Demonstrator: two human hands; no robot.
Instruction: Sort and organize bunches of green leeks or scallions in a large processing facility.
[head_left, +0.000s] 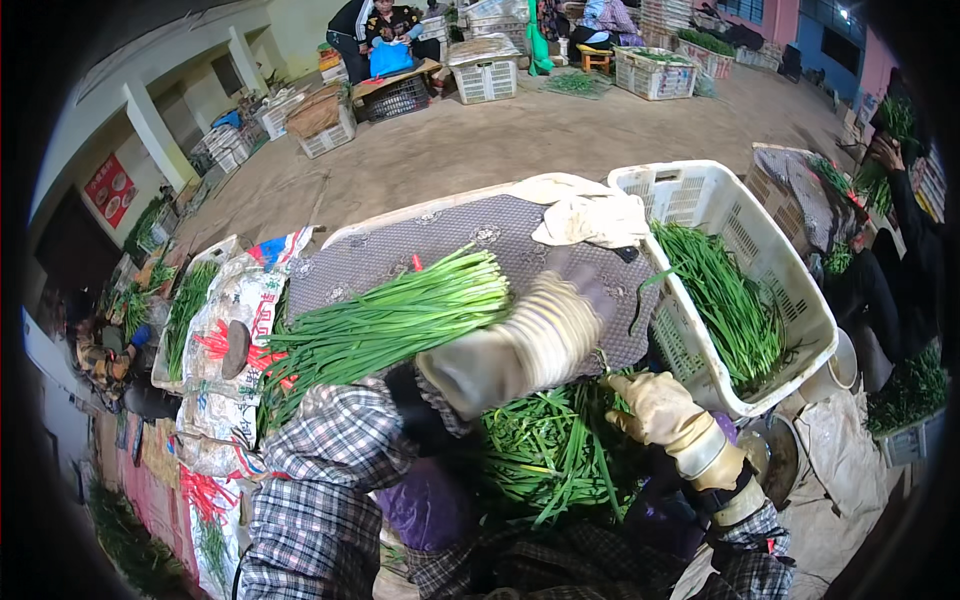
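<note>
A thick bundle of green garlic chives (405, 304) lies on the patterned cloth (442, 225) of the work surface, pale stem ends towards the right. Just right of those ends is my left hand (581, 296), gloved with a striped cuff and blurred; whether it holds anything cannot be told. My right hand (645, 409), in a beige rubber glove, is at the near edge, its fingers beside loose green leaves (551, 450) heaped below the cloth. What lies between its fingers is not clear.
A white plastic crate (814, 322) with more chives (724, 307) stands at the right. A pale cloth (592, 219) lies by its rim. Left are a printed sack (225, 382), red ties (214, 341) and a stone (236, 350). Several people sit or stand farther away.
</note>
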